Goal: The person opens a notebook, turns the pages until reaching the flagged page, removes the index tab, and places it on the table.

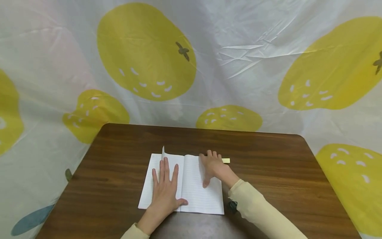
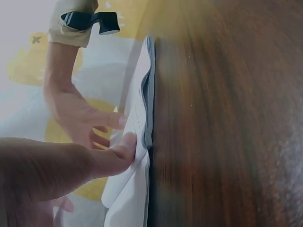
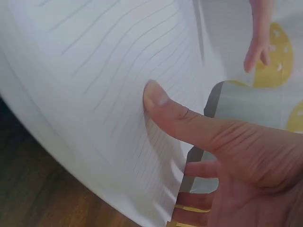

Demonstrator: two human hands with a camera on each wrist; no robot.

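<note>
- Head view: an open lined notebook (image 1: 191, 186) lies near the middle of a dark wooden table (image 1: 268, 172). The left hand (image 1: 165, 186) lies flat on the left page, fingers straight, grasping nothing. The right hand (image 1: 212, 166) rests on the right page's far corner, beside a small yellow strip (image 1: 225, 160).
- Left wrist view: the left thumb (image 2: 118, 151) presses the notebook's edge (image 2: 147, 94).
- Right wrist view: the right thumb (image 3: 170, 106) lies on the lined page (image 3: 94, 94), fingers beneath its edge, pinching it loosely.
</note>
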